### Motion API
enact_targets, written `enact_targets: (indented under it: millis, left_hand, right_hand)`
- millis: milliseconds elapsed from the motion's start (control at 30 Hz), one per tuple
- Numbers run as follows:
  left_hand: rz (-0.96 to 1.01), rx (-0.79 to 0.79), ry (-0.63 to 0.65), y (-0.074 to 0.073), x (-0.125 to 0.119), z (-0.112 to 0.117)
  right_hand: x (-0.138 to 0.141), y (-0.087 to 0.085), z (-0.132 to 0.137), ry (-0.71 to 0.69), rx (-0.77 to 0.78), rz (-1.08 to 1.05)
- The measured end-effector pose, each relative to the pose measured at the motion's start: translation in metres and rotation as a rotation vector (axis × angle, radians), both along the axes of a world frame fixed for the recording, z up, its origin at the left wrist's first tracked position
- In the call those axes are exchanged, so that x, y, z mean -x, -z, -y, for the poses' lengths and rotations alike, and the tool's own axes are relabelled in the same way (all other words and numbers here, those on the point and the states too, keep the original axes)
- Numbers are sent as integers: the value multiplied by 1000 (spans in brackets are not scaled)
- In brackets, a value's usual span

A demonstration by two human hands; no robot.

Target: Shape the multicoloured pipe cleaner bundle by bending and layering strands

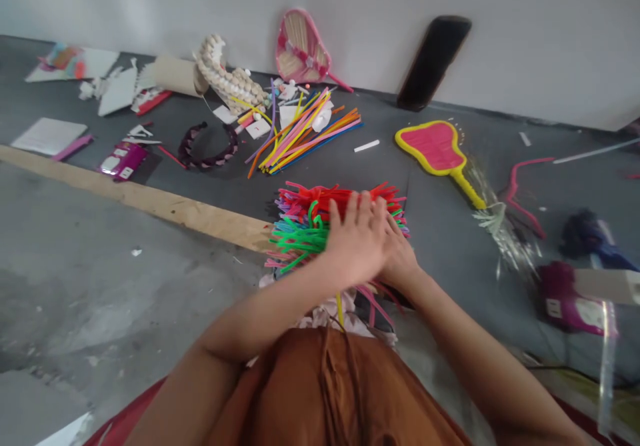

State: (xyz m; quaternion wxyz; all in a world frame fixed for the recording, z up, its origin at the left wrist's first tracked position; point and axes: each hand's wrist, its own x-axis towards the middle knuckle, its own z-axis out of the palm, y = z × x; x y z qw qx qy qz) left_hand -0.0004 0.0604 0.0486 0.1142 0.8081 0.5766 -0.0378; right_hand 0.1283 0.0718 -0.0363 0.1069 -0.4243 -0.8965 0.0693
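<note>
A thick bundle of pipe cleaners, red, green, blue and pink, lies on the grey floor straight ahead of me. My left hand rests flat on top of it, fingers stretched out and close together. My right hand lies partly under the left one, pressed against the right side of the bundle; its fingers are mostly hidden. My orange garment fills the bottom of the view.
Loose coloured straws lie beyond the bundle, with a dark braided headband and a beaded piece. A pink and yellow paddle lies to the right, a pink fan and a dark board lean on the wall. A wooden plank crosses the left floor.
</note>
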Motion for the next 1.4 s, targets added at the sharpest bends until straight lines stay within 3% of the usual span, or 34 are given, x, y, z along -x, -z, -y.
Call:
enact_targets:
  millis: [100, 233, 367, 467, 533, 600, 733, 833, 900, 1000, 1067, 1133, 1200, 1300, 1400]
  left_hand:
    - [-144, 44, -96, 11, 51, -15]
    - [-172, -72, -64, 31, 108, -2]
    - [-139, -128, -73, 49, 120, 10]
    - [-122, -81, -71, 50, 118, 8]
    - [-112, -41, -50, 39, 124, 5]
    - [-111, -40, -8, 16, 139, 2]
    - [-104, -219, -26, -53, 165, 12]
    - [9, -405, -43, -95, 147, 42]
    - [159, -451, 156, -99, 113, 65]
    - [330, -240, 618, -72, 54, 85]
    - [378, -95, 754, -45, 27, 79]
    - [350, -189, 590, -24, 19, 61]
    - [297, -224, 428, -12, 26, 37]
    - [208, -323, 99, 0, 50, 8]
    - [71, -295, -46, 20, 70, -5]
  right_hand:
    - [2, -7, 3, 23, -60, -19]
    - [5, -13, 6, 40, -89, -26]
    - [6, -11, 6, 42, -77, -15]
    - [5, -13, 5, 37, -58, -3]
    - [3, -22, 3, 13, -37, 24]
    - [1, -39, 1, -25, -22, 39]
    - [2, -80, 1, -80, -72, -43]
    - [9, -100, 3, -121, -136, -87]
    - [10, -105, -1, -139, -138, -112]
    - [3, -110, -13, -2, -134, -228]
    - [-4, -114, -20, 167, -162, -330]
    - [-5, -115, -21, 258, -176, -407]
    - [4, -109, -18, 222, -137, -412]
    - [29, -87, -9, 88, -34, -270]
    - [48, -58, 0, 128, 6, -65]
